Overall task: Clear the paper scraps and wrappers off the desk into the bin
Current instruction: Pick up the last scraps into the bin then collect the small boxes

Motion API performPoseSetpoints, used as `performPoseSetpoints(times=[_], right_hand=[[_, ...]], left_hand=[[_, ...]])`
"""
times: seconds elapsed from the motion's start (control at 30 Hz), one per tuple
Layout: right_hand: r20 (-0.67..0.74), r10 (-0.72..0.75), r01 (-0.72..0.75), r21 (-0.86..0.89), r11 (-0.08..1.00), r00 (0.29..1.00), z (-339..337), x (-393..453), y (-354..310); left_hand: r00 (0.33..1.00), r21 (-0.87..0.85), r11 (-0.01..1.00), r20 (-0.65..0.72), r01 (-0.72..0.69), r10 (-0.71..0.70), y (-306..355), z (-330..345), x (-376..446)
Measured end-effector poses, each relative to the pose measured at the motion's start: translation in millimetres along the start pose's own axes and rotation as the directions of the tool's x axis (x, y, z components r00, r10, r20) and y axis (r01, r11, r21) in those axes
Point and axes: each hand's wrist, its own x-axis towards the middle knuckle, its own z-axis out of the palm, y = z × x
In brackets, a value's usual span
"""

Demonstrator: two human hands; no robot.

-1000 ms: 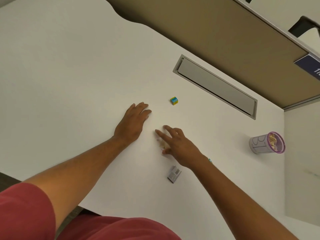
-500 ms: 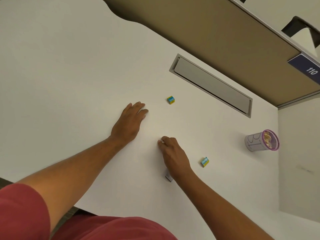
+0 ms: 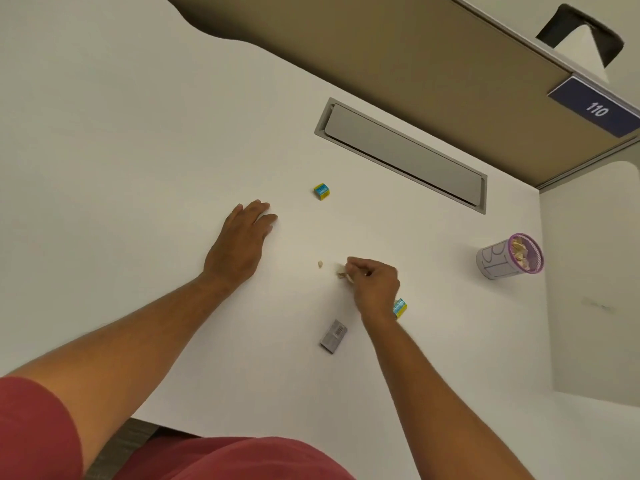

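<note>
Paper scrap [image 3: 341, 270] at table [image 3: 138, 133] centre, pinched in right hand [image 3: 375, 284] grip, apparently for carry to bin [image 3: 509, 256] at far right. Smaller scrap [image 3: 320, 264] lies loose just left. Left hand [image 3: 240, 247] flat on table, fingers straight, likely bracing.

Desk [image 3: 138, 140] smooth matt white; bin [image 3: 526, 252] wire mesh; scrap [image 3: 341, 270] crumpled paper.

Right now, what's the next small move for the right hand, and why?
Probably carry the paper scrap that the right hand pinches to the bin on the right: the grip looks set, the bin already holds scraps, and a smaller scrap still lies on the desk.
</note>
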Motion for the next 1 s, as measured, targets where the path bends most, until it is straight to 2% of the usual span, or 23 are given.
performPoseSetpoints(times=[0.03, 0.1, 0.17, 0.2, 0.27, 0.33, 0.43, 0.5, 0.57, 0.67, 0.73, 0.83, 1.0], right_hand=[[0.044, 0.099, -0.104, 0.158, 0.982, 0.994, -8.8, 3.8, 0.2], [0.174, 0.193, -0.25, 0.423, 0.871, 0.966, -27.6, 5.1, -4.5], [0.232, 0.206, -0.3, 0.512, 0.805, 0.95, -40.2, 3.4, -5.2], [0.237, 0.188, -0.286, 0.503, 0.816, 0.953, -42.6, 1.7, -5.1], [0.202, 0.113, -0.187, 0.392, 0.901, 0.973, -39.8, -0.3, -4.8], [0.136, 0.018, -0.045, 0.199, 0.979, 0.991, -32.0, 2.2, -5.9], [0.102, -0.16, 0.168, -0.08, 0.983, 0.982, -23.1, 9.5, -10.2], [0.175, -0.29, 0.327, -0.254, 0.91, 0.941, -19.2, 12.5, -7.3], [0.305, -0.337, 0.439, -0.387, 0.811, 0.891, -13.8, 10.2, -1.9], [0.422, -0.402, 0.582, -0.55, 0.599, 0.813, -7.5, 2.2, 5.4], [0.452, -0.422, 0.618, -0.588, 0.521, 0.786, -4.9, -3.8, 8.9], [0.484, -0.408, 0.628, -0.665, 0.403, 0.774, -3.4, -9.6, 10.3], [0.526, -0.354, 0.627, -0.716, 0.307, 0.774, -7.2, -9.0, 3.8]], left_hand=[[1.0, 0.003, 1.0, 0.003, 0.001, -0.001, -0.1, 0.5, 0.4], [1.0, 0.009, 1.0, 0.003, -0.005, 0.005, -0.1, 1.8, 1.0], [1.0, 0.016, 1.0, -0.005, -0.013, 0.013, -1.4, 4.1, 0.7], [1.0, 0.016, 1.0, -0.007, -0.007, 0.007, -2.0, 4.9, 0.1], [1.0, 0.023, 1.0, -0.008, 0.016, -0.016, -2.6, 5.6, -1.5], [1.0, 0.04, 0.999, -0.028, 0.005, -0.004, -1.7, 6.3, -1.8], [0.996, 0.121, 0.991, -0.07, -0.049, 0.058, 4.7, 1.3, -2.0], [0.99, 0.199, 0.977, -0.105, -0.074, 0.097, 13.6, -2.7, -6.1], [0.983, 0.197, 0.972, -0.109, -0.127, 0.151, 28.6, -2.1, -13.4], [0.963, 0.132, 0.954, -0.008, -0.267, 0.271, 57.9, 6.5, -22.3], [0.965, 0.073, 0.964, 0.074, -0.257, 0.252, 74.5, 12.7, -24.4], [0.978, 0.033, 0.987, 0.144, -0.159, 0.153, 86.4, 19.7, -23.1], [0.97, 0.049, 0.974, 0.117, -0.22, 0.214, 87.5, 24.2, -19.0]])
